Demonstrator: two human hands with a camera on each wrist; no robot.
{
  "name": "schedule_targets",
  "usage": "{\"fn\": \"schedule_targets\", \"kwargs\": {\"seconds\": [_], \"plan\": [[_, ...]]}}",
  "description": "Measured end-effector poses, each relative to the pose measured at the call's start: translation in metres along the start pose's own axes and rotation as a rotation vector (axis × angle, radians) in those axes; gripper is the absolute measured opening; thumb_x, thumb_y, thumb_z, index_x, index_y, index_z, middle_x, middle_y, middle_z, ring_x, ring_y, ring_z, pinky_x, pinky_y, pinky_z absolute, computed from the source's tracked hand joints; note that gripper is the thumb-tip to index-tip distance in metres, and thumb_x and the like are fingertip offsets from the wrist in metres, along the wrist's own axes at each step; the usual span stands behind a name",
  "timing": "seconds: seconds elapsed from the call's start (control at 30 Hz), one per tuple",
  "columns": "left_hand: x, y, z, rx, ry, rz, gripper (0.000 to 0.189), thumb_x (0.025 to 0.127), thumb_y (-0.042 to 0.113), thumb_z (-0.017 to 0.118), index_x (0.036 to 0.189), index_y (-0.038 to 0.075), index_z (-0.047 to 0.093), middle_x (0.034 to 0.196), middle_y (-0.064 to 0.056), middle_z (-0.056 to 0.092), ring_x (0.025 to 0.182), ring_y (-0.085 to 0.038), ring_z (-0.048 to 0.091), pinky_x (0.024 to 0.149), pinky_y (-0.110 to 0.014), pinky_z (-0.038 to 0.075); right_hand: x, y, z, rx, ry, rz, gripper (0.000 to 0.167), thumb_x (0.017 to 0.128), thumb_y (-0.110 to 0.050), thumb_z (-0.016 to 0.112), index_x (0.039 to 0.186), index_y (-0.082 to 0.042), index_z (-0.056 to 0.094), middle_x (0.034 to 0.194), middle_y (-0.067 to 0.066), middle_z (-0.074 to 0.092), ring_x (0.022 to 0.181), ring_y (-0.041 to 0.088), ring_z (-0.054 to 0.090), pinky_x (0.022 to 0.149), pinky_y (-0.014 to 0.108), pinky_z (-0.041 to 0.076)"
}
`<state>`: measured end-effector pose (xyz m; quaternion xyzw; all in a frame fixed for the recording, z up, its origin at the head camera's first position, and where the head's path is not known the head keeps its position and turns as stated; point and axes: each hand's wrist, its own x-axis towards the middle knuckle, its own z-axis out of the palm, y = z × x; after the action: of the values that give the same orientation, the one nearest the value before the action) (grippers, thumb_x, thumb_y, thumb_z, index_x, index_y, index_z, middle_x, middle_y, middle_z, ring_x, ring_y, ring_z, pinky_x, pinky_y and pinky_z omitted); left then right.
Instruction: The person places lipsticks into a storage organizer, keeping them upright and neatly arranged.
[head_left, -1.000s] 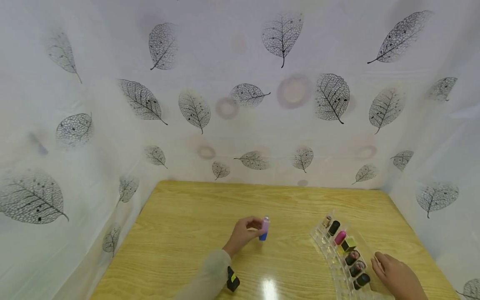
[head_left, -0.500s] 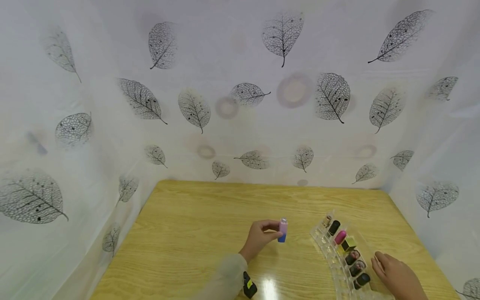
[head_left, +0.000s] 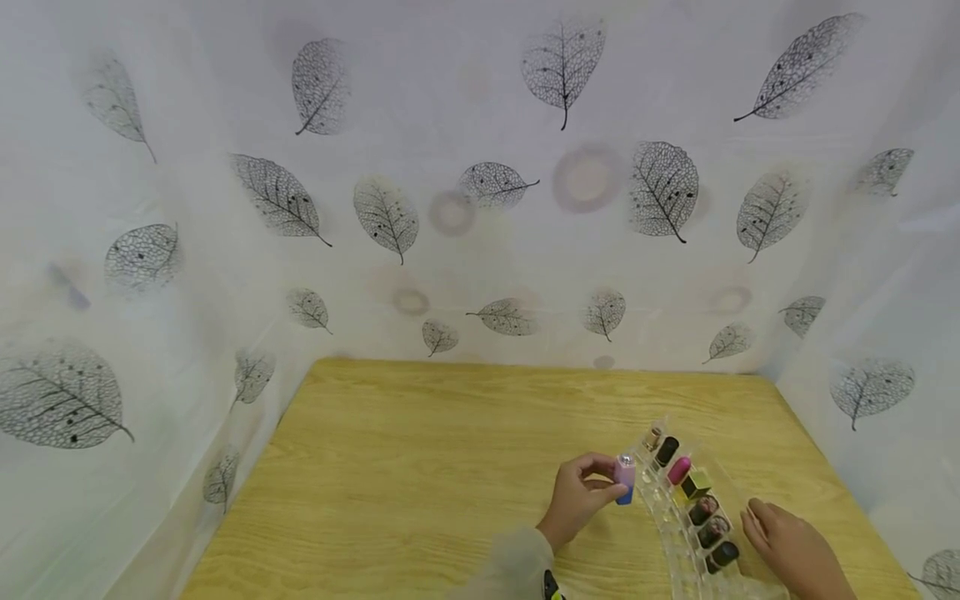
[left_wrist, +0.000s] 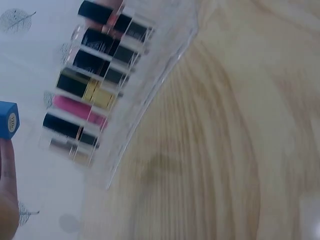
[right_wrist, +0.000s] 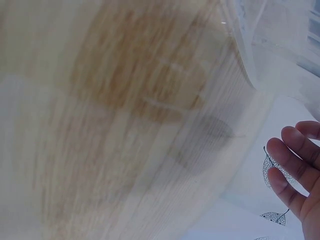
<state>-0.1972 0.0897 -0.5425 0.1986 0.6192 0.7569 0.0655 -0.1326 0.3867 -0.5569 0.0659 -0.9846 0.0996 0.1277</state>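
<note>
Between thumb and fingers, my left hand (head_left: 581, 496) pinches a lipstick (head_left: 625, 481), upright, pink above and blue below, with a shiny silvery top. Its blue end (left_wrist: 9, 120), bearing a small round label, shows at the left wrist view's edge. Just right of it in the head view is a clear stepped lipstick holder (head_left: 666, 533); the lipstick overlaps its left edge. A row of lipsticks stands in the holder, among them a magenta one (head_left: 679, 471) and a black-and-gold one (head_left: 696, 484). My right hand (head_left: 795, 546) is by the holder's right side, fingers loosely bent and holding nothing (right_wrist: 300, 160).
The wooden table (head_left: 420, 467) reaches back to a pale curtain (head_left: 480, 250) printed with dark leaves, which also hangs along both sides. A black device (head_left: 552, 586) is on my left wrist.
My left hand has carried the lipstick rightward across the table, up to the holder's left edge. My right hand has stayed in place.
</note>
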Motion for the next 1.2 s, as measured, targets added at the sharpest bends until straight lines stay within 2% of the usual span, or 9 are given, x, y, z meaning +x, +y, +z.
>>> {"fn": "schedule_targets", "kwargs": {"seconds": [0.17,0.27,0.47,0.6,0.7,0.87,1.07,1.2], "plan": [[-0.001,-0.005,0.028,-0.028,-0.017,-0.006,0.027,0.077,0.000,0.074,0.103,-0.002,0.066,0.101,-0.020,0.066,0.084,0.001,0.062,0.073,-0.019,0.055,0.001,-0.001,0.000,0.010,0.021,-0.013,0.029,0.088,-0.009,0.060,0.069,-0.016,0.040,0.056,-0.006,0.028,0.048,0.001,0.020,0.049,0.021,0.022],[-0.003,-0.009,0.042,-0.011,-0.045,0.027,0.027,0.077,0.002,0.074,0.102,-0.001,0.066,0.102,-0.019,0.067,0.083,0.002,0.063,0.072,-0.019,0.055,0.001,-0.002,0.000,0.012,0.026,-0.021,0.029,0.088,-0.009,0.060,0.069,-0.016,0.040,0.056,-0.006,0.028,0.048,0.000,0.020,0.049,0.021,0.022],[-0.009,-0.015,0.066,0.135,-0.122,0.119,0.025,0.079,0.009,0.074,0.102,0.001,0.066,0.101,-0.015,0.068,0.085,0.002,0.064,0.072,-0.016,0.054,0.001,0.001,0.001,0.007,0.035,-0.032,0.023,0.088,-0.009,0.061,0.072,-0.014,0.045,0.057,-0.007,0.031,0.049,-0.001,0.022,0.049,0.021,0.024],[-0.014,-0.016,0.080,0.231,-0.175,0.134,0.024,0.080,0.012,0.073,0.103,0.004,0.067,0.100,-0.009,0.069,0.086,0.007,0.061,0.070,-0.012,0.052,0.001,0.002,0.002,0.002,0.074,-0.051,0.022,0.088,-0.008,0.060,0.073,-0.014,0.045,0.057,-0.008,0.031,0.049,-0.002,0.023,0.048,0.022,0.025],[-0.018,-0.019,0.087,0.301,-0.217,0.159,0.024,0.081,0.013,0.073,0.103,0.006,0.067,0.099,-0.006,0.069,0.087,0.009,0.060,0.069,-0.008,0.050,0.002,0.003,0.003,0.008,0.096,-0.066,0.026,0.087,-0.008,0.061,0.070,-0.015,0.043,0.057,-0.008,0.030,0.049,-0.002,0.022,0.048,0.021,0.025],[-0.025,-0.026,0.094,0.395,-0.269,0.221,0.024,0.082,0.012,0.072,0.103,0.005,0.066,0.099,-0.006,0.068,0.086,0.010,0.059,0.068,-0.002,0.047,0.001,0.001,0.002,0.022,0.088,-0.066,0.025,0.086,-0.007,0.062,0.070,-0.014,0.044,0.057,-0.008,0.032,0.049,-0.003,0.024,0.047,0.022,0.026],[-0.030,-0.030,0.097,0.442,-0.300,0.232,0.024,0.081,0.010,0.073,0.103,0.005,0.066,0.098,-0.006,0.068,0.086,0.010,0.060,0.068,-0.001,0.046,0.000,-0.001,0.001,0.022,0.056,-0.034,0.025,0.088,-0.008,0.060,0.070,-0.014,0.043,0.057,-0.007,0.032,0.050,-0.001,0.025,0.047,0.022,0.026],[-0.033,-0.035,0.099,0.453,-0.303,0.213,0.022,0.081,0.011,0.072,0.102,0.005,0.067,0.096,-0.005,0.068,0.085,0.011,0.059,0.067,-0.001,0.045,-0.001,0.000,0.000,0.025,0.008,0.001,0.026,0.091,-0.011,0.057,0.070,-0.014,0.042,0.056,-0.005,0.031,0.049,0.001,0.024,0.048,0.022,0.025]]}}
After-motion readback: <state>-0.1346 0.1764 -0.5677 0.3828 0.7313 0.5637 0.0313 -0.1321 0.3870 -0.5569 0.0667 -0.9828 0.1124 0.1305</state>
